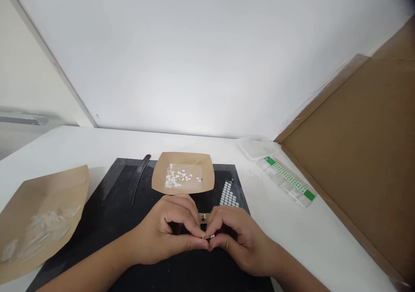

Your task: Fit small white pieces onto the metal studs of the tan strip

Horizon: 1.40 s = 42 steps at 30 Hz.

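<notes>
Fingertips (201, 233) meet low over the mat (181, 277), and this is delicate stuff! Left hand (170, 227) pinches thumb to forefinger, right hand (241, 238) mirrors it, and clamped between the two pairs sits a tiny part (209, 237), pale at its ends. What it is exactly, too small to say; the fingers cover most of it. Just beyond, in the gap between the hands, there's a brown strip (203, 221) carrying a dark speck and a white bit; whether it touches a hand, can't tell.

So the step, by my reading, is close two-handed handling of that part; pressing, parting or lining up, the pose alone won't settle which. And the next move? It calls for both pinches steady and light, I'd judge, because a piece this small could easily slip away.

Round the edges: middle tray (156, 173) just past the left knuckles, white tabs (173, 179) inside; sheet (228, 194) of white ovals beyond the right hand, partly hidden by it; dark tool (139, 181) lying left of that tray; farther left, side tray (73, 184) with clear strips (47, 231) heaped in it.
</notes>
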{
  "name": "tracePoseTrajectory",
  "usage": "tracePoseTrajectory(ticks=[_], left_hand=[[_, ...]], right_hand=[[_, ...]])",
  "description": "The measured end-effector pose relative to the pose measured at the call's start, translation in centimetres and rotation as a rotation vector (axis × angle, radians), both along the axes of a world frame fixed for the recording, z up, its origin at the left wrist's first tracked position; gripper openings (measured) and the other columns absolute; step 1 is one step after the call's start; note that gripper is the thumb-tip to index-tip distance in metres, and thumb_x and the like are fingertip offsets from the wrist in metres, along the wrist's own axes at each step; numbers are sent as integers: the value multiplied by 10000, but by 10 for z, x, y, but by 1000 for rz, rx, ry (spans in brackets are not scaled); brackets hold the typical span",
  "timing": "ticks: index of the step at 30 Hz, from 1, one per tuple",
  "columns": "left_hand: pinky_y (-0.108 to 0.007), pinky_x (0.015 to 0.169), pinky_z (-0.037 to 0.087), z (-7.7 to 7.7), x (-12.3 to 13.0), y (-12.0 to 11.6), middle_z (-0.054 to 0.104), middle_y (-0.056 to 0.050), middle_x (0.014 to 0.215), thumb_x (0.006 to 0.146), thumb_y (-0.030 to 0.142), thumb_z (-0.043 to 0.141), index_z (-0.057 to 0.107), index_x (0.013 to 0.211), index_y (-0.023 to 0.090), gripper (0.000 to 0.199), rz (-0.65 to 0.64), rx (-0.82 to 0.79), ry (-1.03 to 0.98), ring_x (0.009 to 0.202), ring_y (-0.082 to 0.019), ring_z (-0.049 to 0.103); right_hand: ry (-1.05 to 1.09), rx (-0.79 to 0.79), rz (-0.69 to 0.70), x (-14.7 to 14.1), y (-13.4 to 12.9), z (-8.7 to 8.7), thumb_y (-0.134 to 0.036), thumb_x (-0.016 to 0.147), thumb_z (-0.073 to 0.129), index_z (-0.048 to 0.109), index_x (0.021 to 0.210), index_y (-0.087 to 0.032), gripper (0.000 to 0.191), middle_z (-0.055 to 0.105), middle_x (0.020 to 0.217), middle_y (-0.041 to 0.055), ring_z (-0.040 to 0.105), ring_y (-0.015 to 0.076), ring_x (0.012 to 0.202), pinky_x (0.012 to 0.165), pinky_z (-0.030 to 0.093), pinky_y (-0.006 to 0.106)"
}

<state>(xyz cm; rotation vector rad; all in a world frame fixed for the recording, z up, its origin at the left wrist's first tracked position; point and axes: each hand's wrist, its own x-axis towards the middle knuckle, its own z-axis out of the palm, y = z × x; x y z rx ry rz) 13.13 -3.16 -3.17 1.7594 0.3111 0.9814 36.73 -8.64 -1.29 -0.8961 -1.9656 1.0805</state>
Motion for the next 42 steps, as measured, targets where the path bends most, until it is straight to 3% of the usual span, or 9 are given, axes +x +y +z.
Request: tracePoseTrajectory(ticks=[5, 9, 13, 19, 23, 27, 31, 35, 42], left_hand=[[-298, 777, 617, 2, -2, 2, 798, -92, 827, 785, 52, 909, 868, 871, 160, 144, -111, -123, 19, 831, -191, 748], [-290, 794, 613, 12, -5, 2, 814, -113, 870, 838, 36, 860, 875, 930, 147, 145, -189, -89, 82, 836, -188, 763], [-291, 807, 620, 20, -5, -2, 819, -123, 887, 872, 67, 844, 869, 957, 136, 113, -254, -15, 138, 862, -205, 784], [-238, 716, 615, 14, -9, 5, 805, -95, 881, 943, 120, 783, 855, 991, 163, 97, -134, -117, 112, 778, -157, 755], [-241, 720, 638, 10, -10, 6, 801, -101, 942, 1032, 150, 664, 834, 1094, 166, 182, -95, -136, 92, 738, -132, 749], [-237, 692, 634, 8, -9, 3, 783, -101, 933, 1035, 170, 665, 831, 1097, 157, 178, -39, -33, 124, 704, -129, 755], [-203, 626, 590, 4, -9, 6, 791, -72, 844, 936, 146, 803, 847, 1003, 177, 86, 71, 127, 107, 701, -132, 746], [-218, 628, 588, 3, -7, 10, 783, -65, 793, 871, 145, 871, 808, 890, 162, 68, 85, 214, 74, 696, -144, 745], [-217, 613, 552, 4, -9, 14, 732, -39, 769, 940, 162, 795, 714, 860, 169, 114, 150, 427, 120, 676, -127, 693]], right_hand=[[25, -35, 56, 0, -1, -3, -283, 1034, 702, 731, 959, -198, 117, 754, 868, 39, 703, 170, 817, 770, 518, 286], [37, -48, 78, 3, 2, -3, -269, 1056, 665, 734, 993, -199, 116, 770, 879, 43, 721, 168, 823, 782, 534, 287], [72, -71, -28, 12, 6, 0, -271, 1103, 576, 710, 1050, -210, 156, 764, 805, 12, 702, 139, 754, 761, 522, 271], [191, -70, -122, 15, 4, 1, -328, 1100, 610, 711, 1047, -233, 148, 744, 747, -14, 686, 132, 705, 727, 511, 268], [255, -154, -145, 17, 3, -4, -331, 1093, 625, 711, 1087, -239, 126, 731, 799, -12, 702, 117, 659, 680, 526, 256], [286, -211, -162, 17, 5, -8, -343, 1085, 642, 710, 1085, -237, 126, 723, 812, -16, 708, 101, 645, 675, 538, 237], [301, -245, -165, 16, 4, -7, -374, 1075, 657, 708, 1066, -220, 163, 710, 761, -24, 694, 96, 606, 663, 542, 231], [292, -280, -171, 15, 4, -6, -411, 1063, 669, 700, 1059, -203, 211, 704, 744, -17, 682, 104, 578, 625, 531, 235], [286, -284, -171, 19, 5, -8, -390, 1067, 662, 692, 1080, -201, 192, 692, 755, -9, 654, 114, 584, 602, 515, 251]])
